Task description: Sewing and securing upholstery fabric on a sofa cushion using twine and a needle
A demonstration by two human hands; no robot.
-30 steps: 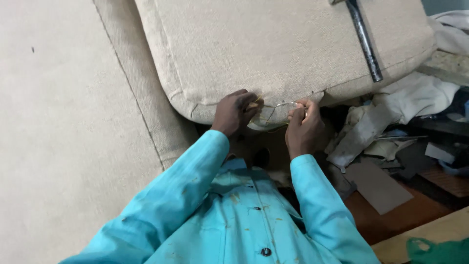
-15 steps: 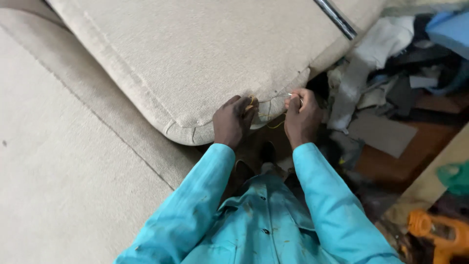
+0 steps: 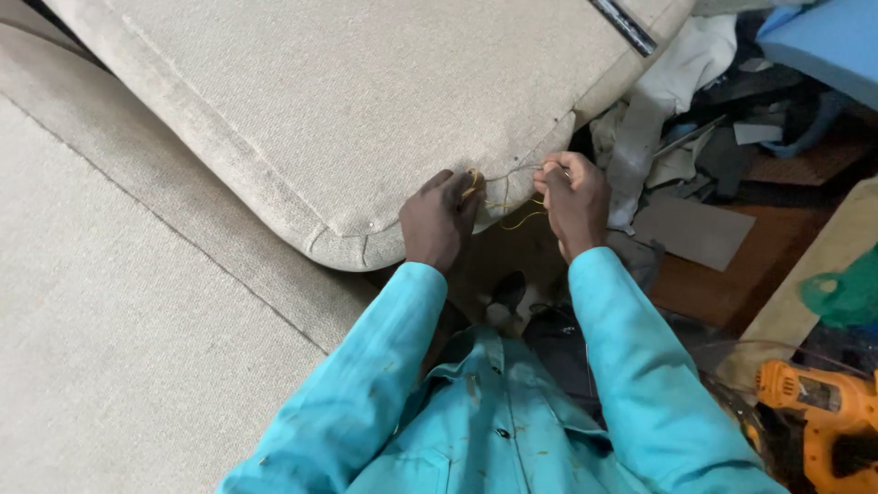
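Note:
A large beige upholstered cushion (image 3: 347, 101) lies tilted in front of me, its rounded lower edge facing my body. My left hand (image 3: 439, 220) presses against that edge and pinches the fabric at the seam. My right hand (image 3: 572, 197) is closed on a thin yellowish thread (image 3: 517, 218), which loops between both hands at the seam. A needle may be in the right fingers, but it is too small to tell. Both arms wear turquoise sleeves.
More beige upholstery (image 3: 110, 302) fills the left side. Fabric scraps, grey board pieces (image 3: 695, 233) and blue foam (image 3: 823, 46) litter the wooden floor at the right. An orange power drill (image 3: 823, 412) lies at the lower right. A dark bar (image 3: 622, 23) crosses the cushion's top.
The view has shifted so the cushion sits further left and the drill shows. My hands stay at the seam, and the loose thread loop between them now hangs lower.

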